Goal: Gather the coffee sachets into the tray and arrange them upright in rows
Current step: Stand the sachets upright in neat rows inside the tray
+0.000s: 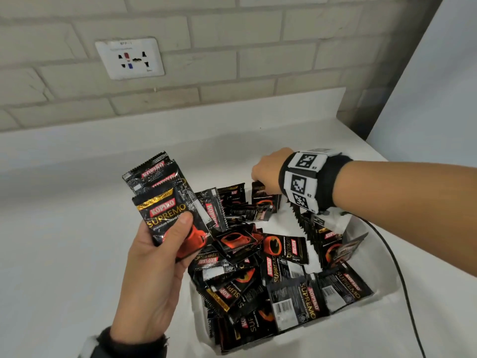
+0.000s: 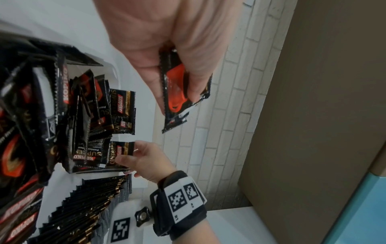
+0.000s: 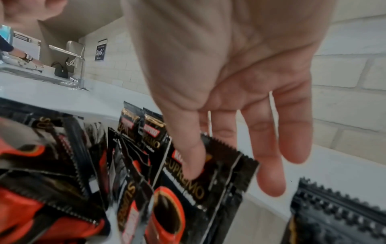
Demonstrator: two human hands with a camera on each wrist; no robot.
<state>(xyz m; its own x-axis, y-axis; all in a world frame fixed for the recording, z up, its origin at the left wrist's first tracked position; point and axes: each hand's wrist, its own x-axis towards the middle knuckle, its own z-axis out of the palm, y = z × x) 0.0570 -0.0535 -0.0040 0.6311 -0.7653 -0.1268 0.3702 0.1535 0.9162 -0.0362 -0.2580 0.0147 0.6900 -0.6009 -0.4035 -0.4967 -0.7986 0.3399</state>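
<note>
Black Kopiko Supremo coffee sachets (image 1: 258,267) lie in a loose heap in the white tray (image 1: 379,264). Along the tray's right side a row of sachets (image 1: 309,233) stands upright on edge, also seen in the left wrist view (image 2: 94,206). My left hand (image 1: 165,244) grips a fanned bunch of sachets (image 1: 165,202) above the counter just left of the tray, thumb on the front one (image 2: 179,92). At the tray's far end my right hand (image 1: 265,174) pinches the top of one sachet (image 3: 198,189) between thumb (image 3: 192,161) and forefinger; its other fingers are straight.
The tray sits on a white counter against a brick wall with a raised ledge. A wall socket (image 1: 129,59) is at the upper left. A black cable (image 1: 397,267) runs past the tray's right side. Far along the counter are a tap (image 3: 77,66) and another person's arm (image 3: 18,54).
</note>
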